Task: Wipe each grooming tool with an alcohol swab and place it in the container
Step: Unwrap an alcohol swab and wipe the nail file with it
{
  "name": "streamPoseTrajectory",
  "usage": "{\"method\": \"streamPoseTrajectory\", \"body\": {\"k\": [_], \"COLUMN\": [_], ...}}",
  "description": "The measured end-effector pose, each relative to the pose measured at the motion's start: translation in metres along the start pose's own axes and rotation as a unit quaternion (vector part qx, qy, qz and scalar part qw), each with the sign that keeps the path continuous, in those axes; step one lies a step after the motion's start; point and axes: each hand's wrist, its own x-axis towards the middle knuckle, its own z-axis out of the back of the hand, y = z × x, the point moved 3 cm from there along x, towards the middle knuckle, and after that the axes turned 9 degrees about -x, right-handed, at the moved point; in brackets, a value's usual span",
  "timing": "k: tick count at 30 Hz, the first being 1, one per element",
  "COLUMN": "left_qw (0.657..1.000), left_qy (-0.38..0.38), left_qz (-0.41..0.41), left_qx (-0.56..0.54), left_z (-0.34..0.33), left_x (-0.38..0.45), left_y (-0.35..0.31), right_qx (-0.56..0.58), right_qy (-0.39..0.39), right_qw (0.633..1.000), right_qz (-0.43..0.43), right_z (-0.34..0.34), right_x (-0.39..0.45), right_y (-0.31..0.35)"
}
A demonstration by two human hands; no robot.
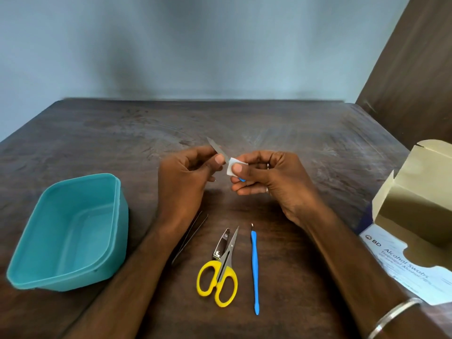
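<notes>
At far left we see the teal plastic container [66, 233] standing on the dark wooden table [244, 128]. Our left hand [186, 177] pinches the metal blade of a nail file [217, 150], held above the table; our right hand [266, 177] pinches a white alcohol swab [231, 165] around it. Below lie tweezers [193, 236], a nail clipper [221, 244], yellow-handled scissors [220, 277] and a blue cuticle pusher [254, 267]. The open swab box [415, 216] sits at right

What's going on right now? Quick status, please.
Left hand pinches nail file; right hand rubs swab along it. Teal container holds nothing yet. Scissors, clipper, tweezers, blue pusher wait. Nothing blocking.
</notes>
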Motion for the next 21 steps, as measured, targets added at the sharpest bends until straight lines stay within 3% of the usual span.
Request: {"method": "streamPoseTrajectory", "body": {"k": [7,11,15,21], "left_qw": [0.988,0.982,0.99,0.998], "left_qy": [-0.015,-0.032,-0.016,0.053], "left_qz": [0.077,0.08,0.058,-0.001], "left_qx": [-0.133,-0.168,-0.131,-0.032], "left_z": [-0.002,-0.005,-0.006,-0.01], "left_x": [0.005,0.003,0.001,-0.005], "left_y": [0.004,0.003,0.001,0.001], "right_qx": [-0.019,-0.037,-0.016,-0.04], "right_qy": [0.037,-0.007,-0.09,-0.116], "right_qw": [0.999,0.999,0.995,0.99], "right_qz": [0.008,0.016,0.039,0.068], "right_z": [-0.001,0.006,0.016,0.011], "right_x": [0.004,0.005,0.004,0.001], "right_y": [0.002,0.001,-0.003,0.002]}}
